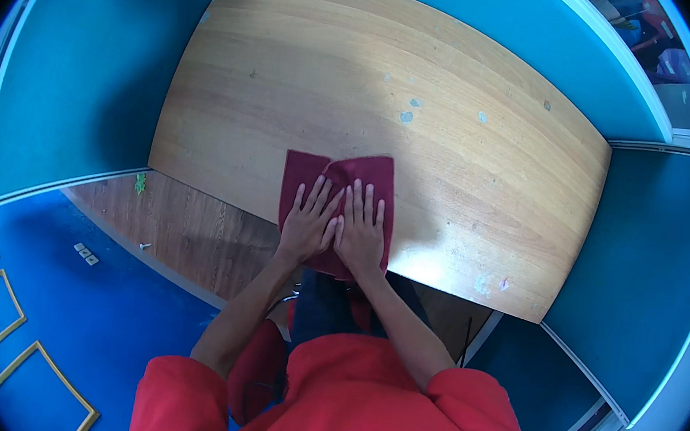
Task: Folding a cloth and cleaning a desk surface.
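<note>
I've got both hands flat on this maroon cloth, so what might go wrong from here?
The maroon cloth seems to overhang the near edge of the wooden table, so it could slip off if pulled toward you. Its far edge looks creased, so pressing with your left hand and right hand might set wrinkles.
</note>
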`<state>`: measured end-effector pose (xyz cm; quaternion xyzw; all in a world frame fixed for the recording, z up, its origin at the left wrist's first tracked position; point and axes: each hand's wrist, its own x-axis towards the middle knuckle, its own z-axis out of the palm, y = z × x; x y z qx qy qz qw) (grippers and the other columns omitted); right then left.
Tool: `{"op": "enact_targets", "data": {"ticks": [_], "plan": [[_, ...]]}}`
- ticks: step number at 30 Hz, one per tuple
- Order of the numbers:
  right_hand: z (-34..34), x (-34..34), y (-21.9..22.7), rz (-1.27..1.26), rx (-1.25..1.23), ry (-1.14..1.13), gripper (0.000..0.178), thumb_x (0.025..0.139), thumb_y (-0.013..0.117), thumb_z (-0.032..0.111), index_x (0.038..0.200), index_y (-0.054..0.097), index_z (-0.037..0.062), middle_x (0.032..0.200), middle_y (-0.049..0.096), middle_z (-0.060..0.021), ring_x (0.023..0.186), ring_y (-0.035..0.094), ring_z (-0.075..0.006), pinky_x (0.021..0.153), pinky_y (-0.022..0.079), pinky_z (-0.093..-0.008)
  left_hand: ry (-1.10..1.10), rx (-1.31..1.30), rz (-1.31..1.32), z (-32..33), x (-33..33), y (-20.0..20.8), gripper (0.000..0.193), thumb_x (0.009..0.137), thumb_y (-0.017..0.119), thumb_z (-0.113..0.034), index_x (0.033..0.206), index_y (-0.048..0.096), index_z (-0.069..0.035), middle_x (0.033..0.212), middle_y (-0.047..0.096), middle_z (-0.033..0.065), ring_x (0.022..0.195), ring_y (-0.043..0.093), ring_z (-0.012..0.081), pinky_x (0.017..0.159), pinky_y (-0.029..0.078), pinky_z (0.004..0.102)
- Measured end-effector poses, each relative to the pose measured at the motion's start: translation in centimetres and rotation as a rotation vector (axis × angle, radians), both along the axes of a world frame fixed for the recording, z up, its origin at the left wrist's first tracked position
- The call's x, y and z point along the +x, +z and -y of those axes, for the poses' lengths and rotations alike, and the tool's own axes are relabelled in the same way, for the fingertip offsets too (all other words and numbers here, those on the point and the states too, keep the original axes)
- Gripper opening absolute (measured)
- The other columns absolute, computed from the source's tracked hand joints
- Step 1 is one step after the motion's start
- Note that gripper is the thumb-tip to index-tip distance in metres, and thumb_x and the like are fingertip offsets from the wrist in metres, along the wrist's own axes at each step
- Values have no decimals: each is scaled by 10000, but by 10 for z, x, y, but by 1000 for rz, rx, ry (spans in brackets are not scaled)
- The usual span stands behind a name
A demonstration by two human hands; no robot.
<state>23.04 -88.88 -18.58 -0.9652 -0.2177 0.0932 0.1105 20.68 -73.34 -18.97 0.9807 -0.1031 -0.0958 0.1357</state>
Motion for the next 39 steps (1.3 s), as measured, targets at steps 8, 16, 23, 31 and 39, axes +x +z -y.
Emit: {"op": "enact_targets", "data": {"ticks": [8, 16, 23, 31, 39], "plan": [[12, -2, 1, -22, 40, 122, 673, 1029, 450, 367, 1583, 358, -5, 1686, 286, -178, 1580, 224, -328, 1286, 132, -516, 20, 11, 41, -3, -12, 1, 638, 1022, 476, -395, 1588, 395, -112, 1642, 349, 183, 1583, 214, 310, 1279, 120, 557], [4, 96, -1, 13, 88, 210, 672, 1037, 427, 379, 1596, 340, 15, 1693, 275, -151, 1587, 208, -294, 1292, 128, -492, 3, -50, 59, -30, 79, -1, 686, 992, 535, -458, 1591, 406, -150, 1648, 327, 192, 1578, 220, 330, 1269, 131, 573], [-23, 235, -11, 144, -28, 157, 690, 1047, 390, 444, 1615, 320, 60, 1703, 270, -97, 1583, 216, -287, 1293, 140, -496, 0, -63, 199, -60, 226, -13, 702, 993, 530, -511, 1623, 354, -259, 1693, 264, 157, 1586, 203, 311, 1268, 148, 567], [-43, 388, -23, 310, 39, 118, 637, 1046, 407, 355, 1598, 347, 43, 1674, 319, -166, 1561, 260, -345, 1273, 188, -507, -122, -106, 433, -84, 392, -25, 632, 1007, 511, -447, 1564, 439, -157, 1623, 376, 192, 1539, 302, 339, 1252, 211, 562], [-49, 411, -34, 427, 66, 77, 633, 1055, 430, 376, 1588, 364, 40, 1641, 379, -170, 1541, 316, -329, 1263, 226, -497, -165, -150, 528, -85, 424, -30, 641, 1003, 548, -441, 1534, 472, -91, 1571, 440, 228, 1501, 362, 362, 1242, 247, 536]]}}
